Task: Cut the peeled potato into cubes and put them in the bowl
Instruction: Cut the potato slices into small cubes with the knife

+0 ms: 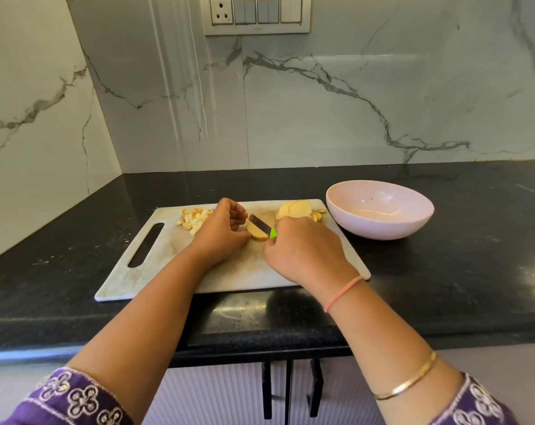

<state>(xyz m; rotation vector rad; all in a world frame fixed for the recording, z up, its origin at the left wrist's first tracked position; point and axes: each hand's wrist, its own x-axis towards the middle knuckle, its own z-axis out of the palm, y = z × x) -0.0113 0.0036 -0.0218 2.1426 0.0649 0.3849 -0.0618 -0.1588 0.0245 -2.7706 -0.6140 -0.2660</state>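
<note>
A white cutting board (168, 271) lies on the black counter. At its middle lies a potato slice stack (256, 234), and my left hand (221, 231) holds it with curled fingers. My right hand (303, 250) grips a green-handled knife (261, 225), whose blade rests across the potato piece. A heap of cut cubes (194, 219) sits at the board's far left. Round potato slices (295, 209) are piled at the far right corner. The pink bowl (379, 222) stands to the right of the board, with nothing visible inside.
The black counter (474, 256) runs to a marble wall behind and on the left. A switch panel (257, 13) hangs on the back wall. Cabinet doors with black handles (287, 391) are below the counter's front edge.
</note>
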